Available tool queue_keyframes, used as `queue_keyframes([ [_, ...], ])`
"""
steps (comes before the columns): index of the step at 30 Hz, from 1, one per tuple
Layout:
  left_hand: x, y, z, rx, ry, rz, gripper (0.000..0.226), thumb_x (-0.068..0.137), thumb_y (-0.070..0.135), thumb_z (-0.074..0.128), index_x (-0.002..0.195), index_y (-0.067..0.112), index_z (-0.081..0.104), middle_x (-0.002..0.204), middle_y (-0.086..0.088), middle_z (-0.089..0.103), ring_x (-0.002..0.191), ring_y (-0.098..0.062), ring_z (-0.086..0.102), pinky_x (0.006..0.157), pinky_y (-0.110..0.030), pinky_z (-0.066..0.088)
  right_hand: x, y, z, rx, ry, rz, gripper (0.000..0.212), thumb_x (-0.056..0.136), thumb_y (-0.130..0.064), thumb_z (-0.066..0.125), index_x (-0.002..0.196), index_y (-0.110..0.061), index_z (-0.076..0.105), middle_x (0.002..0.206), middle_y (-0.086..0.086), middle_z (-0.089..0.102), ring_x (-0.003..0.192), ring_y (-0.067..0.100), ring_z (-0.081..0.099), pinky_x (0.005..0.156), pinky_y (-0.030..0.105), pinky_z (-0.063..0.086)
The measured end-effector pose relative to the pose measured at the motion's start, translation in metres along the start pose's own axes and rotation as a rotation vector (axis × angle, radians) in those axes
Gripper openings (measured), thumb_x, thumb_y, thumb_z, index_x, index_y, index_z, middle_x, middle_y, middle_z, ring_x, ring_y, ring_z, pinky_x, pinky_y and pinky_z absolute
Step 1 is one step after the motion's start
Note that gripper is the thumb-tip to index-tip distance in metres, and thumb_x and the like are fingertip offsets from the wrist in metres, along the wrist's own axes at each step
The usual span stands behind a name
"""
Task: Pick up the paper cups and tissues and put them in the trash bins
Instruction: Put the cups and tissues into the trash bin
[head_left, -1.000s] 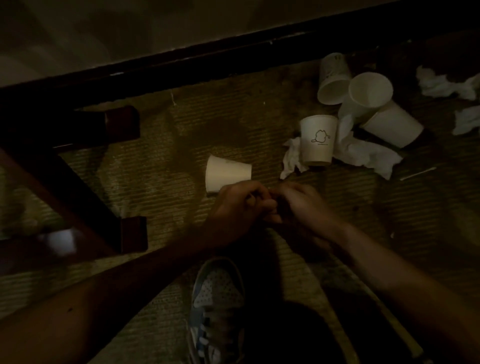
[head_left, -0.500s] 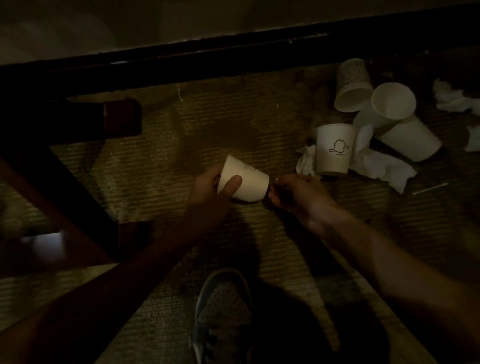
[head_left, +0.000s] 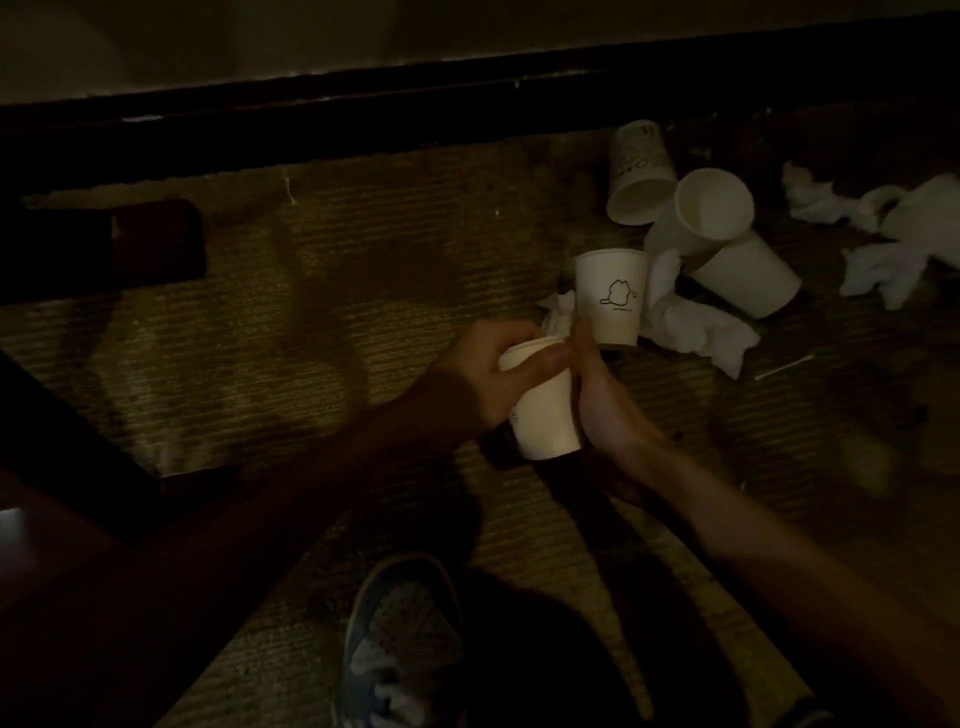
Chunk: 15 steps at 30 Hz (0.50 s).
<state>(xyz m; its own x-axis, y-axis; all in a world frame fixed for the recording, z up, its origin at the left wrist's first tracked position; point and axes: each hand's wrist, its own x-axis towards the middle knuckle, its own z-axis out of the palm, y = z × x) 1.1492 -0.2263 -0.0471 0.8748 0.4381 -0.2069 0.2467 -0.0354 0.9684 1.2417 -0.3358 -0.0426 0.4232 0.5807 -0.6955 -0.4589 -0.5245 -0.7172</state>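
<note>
Paper cup (head_left: 543, 410) is now off the carpet (head_left: 311, 312), held up between both hands just short of the upright printed cup (head_left: 613, 296). Half a second ago it lay sideways, low over the carpet, with its mouth towards the right hand. A second ago it lay untouched beyond the two clasped hands. Now its base points back at the camera and its rim tilts up and away.

The left grip (head_left: 483, 374) is closed on the rim end, with fingers curled over the top and the thumb across the wall. The right grip (head_left: 605, 402) lies along the cup's right side with the thumb up beside the rim. I cannot tell whether its fingers wrap round behind the cup.

The left fingers hide the cup's mouth, and a small mark low on its wall is too faint to read. The right forearm is smeared with motion.

Crumpled tissue (head_left: 696, 327) lies against the printed cup, partly behind it. Three more cups (head_left: 711, 208) lie tipped together beyond it. Further tissues (head_left: 883, 249) run off the right edge. A thin white stick (head_left: 784, 367) lies near the tissue.

On the left, dark wooden furniture (head_left: 150, 244) is mostly lost in shadow. A shoe (head_left: 405, 639) is cut off at the bottom.
</note>
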Motion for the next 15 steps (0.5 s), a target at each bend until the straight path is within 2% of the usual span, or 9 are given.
queue_keyframes([
  [2, 0.007, 0.005, 0.01, -0.045, -0.046, -0.019, 0.033, 0.099, 0.036, 0.05, 0.085, 0.014, 0.07, 0.078, 0.006, 0.071, 0.072, -0.006, 0.066, 0.06, -0.024, 0.051, -0.002, -0.002, -0.005, 0.027, 0.002, 0.005, 0.069, 0.068, -0.08, 0.042, 0.107, -0.028, 0.065, 0.095, 0.005, 0.076, 0.084, 0.019, 0.073, 0.064, 0.031, 0.057],
  [4, 0.014, 0.008, 0.02, -0.139, -0.05, -0.075, 0.042, 0.095, 0.052, 0.038, 0.084, 0.028, 0.072, 0.082, 0.01, 0.072, 0.077, -0.002, 0.067, 0.064, -0.021, 0.051, -0.002, -0.002, -0.012, -0.006, 0.024, 0.023, 0.079, 0.054, -0.081, 0.054, 0.108, -0.025, 0.066, 0.094, 0.004, 0.076, 0.084, 0.02, 0.073, 0.067, 0.034, 0.058],
  [6, 0.026, 0.008, 0.025, -0.16, 0.058, -0.144, 0.05, 0.089, 0.066, 0.025, 0.086, 0.04, 0.069, 0.089, 0.011, 0.071, 0.08, 0.003, 0.066, 0.068, -0.022, 0.051, 0.0, -0.001, -0.025, 0.015, 0.085, 0.046, 0.08, 0.043, -0.077, 0.064, 0.104, -0.024, 0.066, 0.079, -0.002, 0.076, 0.069, 0.015, 0.073, 0.054, 0.028, 0.055],
  [8, 0.039, 0.002, 0.027, -0.078, 0.238, -0.17, 0.047, 0.092, 0.065, 0.023, 0.093, 0.037, 0.061, 0.093, 0.009, 0.066, 0.079, -0.001, 0.064, 0.07, -0.033, 0.053, -0.004, 0.0, -0.044, 0.064, 0.129, 0.091, 0.083, 0.035, -0.074, 0.067, 0.102, -0.025, 0.065, 0.075, -0.003, 0.076, 0.064, 0.014, 0.072, 0.052, 0.027, 0.054],
  [9, 0.045, -0.004, 0.026, -0.02, 0.305, -0.162, 0.038, 0.097, 0.06, 0.028, 0.097, 0.036, 0.057, 0.095, 0.01, 0.065, 0.081, -0.003, 0.063, 0.075, -0.038, 0.054, -0.007, 0.001, -0.053, 0.081, 0.127, 0.108, 0.084, 0.035, -0.074, 0.067, 0.104, -0.026, 0.065, 0.079, -0.001, 0.076, 0.067, 0.015, 0.073, 0.055, 0.028, 0.055],
  [10, 0.05, -0.01, 0.025, 0.043, 0.33, -0.153, 0.029, 0.1, 0.054, 0.032, 0.103, 0.035, 0.054, 0.1, 0.012, 0.064, 0.086, -0.002, 0.06, 0.079, -0.038, 0.054, -0.011, 0.003, -0.061, 0.095, 0.119, 0.117, 0.084, 0.038, -0.075, 0.066, 0.108, -0.028, 0.065, 0.084, 0.0, 0.077, 0.071, 0.016, 0.073, 0.056, 0.03, 0.055],
  [11, 0.055, -0.014, 0.025, 0.107, 0.308, -0.147, 0.024, 0.102, 0.049, 0.036, 0.113, 0.036, 0.053, 0.108, 0.014, 0.063, 0.09, 0.001, 0.057, 0.079, -0.03, 0.052, -0.015, 0.005, -0.068, 0.117, 0.118, 0.118, 0.08, 0.044, -0.075, 0.065, 0.11, -0.03, 0.064, 0.087, 0.001, 0.077, 0.074, 0.017, 0.073, 0.057, 0.03, 0.055],
  [13, 0.065, -0.024, 0.027, 0.227, 0.19, -0.132, 0.033, 0.103, 0.044, 0.039, 0.133, 0.034, 0.048, 0.122, 0.011, 0.057, 0.092, 0.005, 0.051, 0.073, -0.018, 0.043, -0.021, 0.009, -0.082, 0.155, 0.163, 0.139, 0.068, 0.053, -0.073, 0.062, 0.108, -0.034, 0.064, 0.086, 0.0, 0.077, 0.076, 0.019, 0.074, 0.057, 0.031, 0.056],
  [15, 0.074, -0.029, 0.034, 0.359, 0.068, -0.132, 0.039, 0.104, 0.043, 0.037, 0.141, 0.033, 0.045, 0.127, 0.005, 0.052, 0.101, -0.004, 0.052, 0.08, -0.023, 0.041, -0.025, 0.013, -0.091, 0.155, 0.214, 0.157, 0.069, 0.054, -0.074, 0.06, 0.111, -0.034, 0.062, 0.092, 0.002, 0.076, 0.082, 0.024, 0.074, 0.064, 0.036, 0.059],
])
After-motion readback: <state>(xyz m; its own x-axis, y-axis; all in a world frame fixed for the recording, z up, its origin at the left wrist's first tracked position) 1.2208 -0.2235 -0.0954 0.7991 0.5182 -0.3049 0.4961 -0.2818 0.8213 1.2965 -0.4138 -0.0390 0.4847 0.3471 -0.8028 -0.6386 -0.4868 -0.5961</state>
